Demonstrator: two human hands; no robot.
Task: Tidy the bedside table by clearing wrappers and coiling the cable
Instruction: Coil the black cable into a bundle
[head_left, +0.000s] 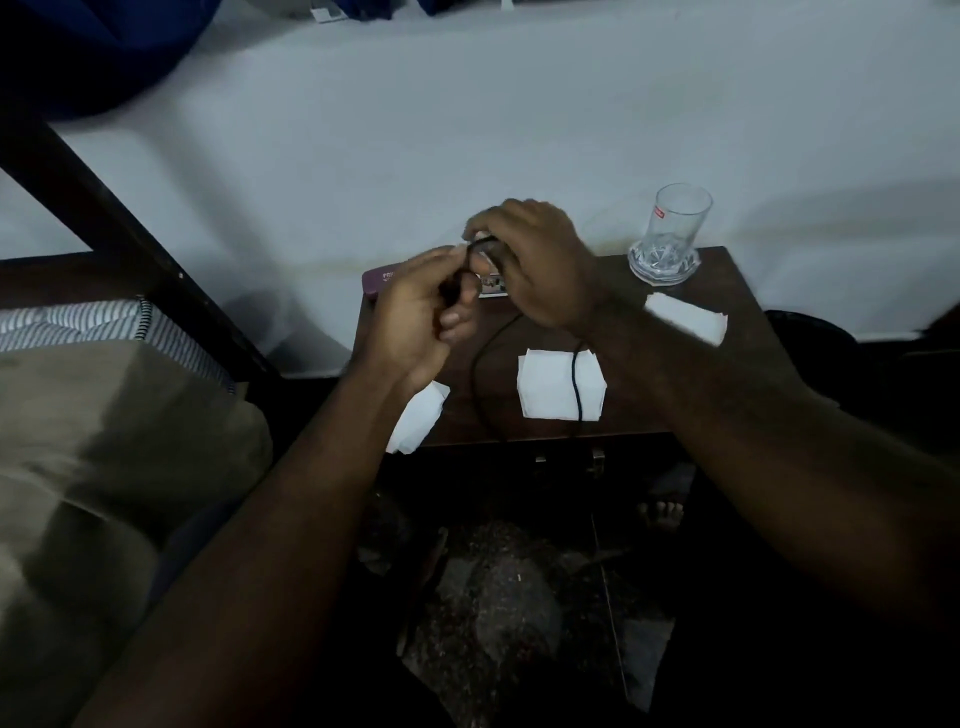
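A thin black cable (480, 364) runs in a loop over the dark wooden bedside table (727, 270) and up into both hands. My left hand (415, 317) pinches it between thumb and fingers above the table's back left. My right hand (540, 265) curls round the cable just beside it, fingers bent over the top. One strand crosses a white folded wrapper (545, 384) in the middle. A second white wrapper (418, 415) hangs over the front left edge, and a third (685, 317) lies at the right, partly under my right forearm.
A clear drinking glass (672, 234) stands at the table's back right corner. A purple box (379, 280) lies at the back left, mostly hidden by my hands. A bed with a beige pillow (104, 441) is to the left. The white wall (467, 130) is behind.
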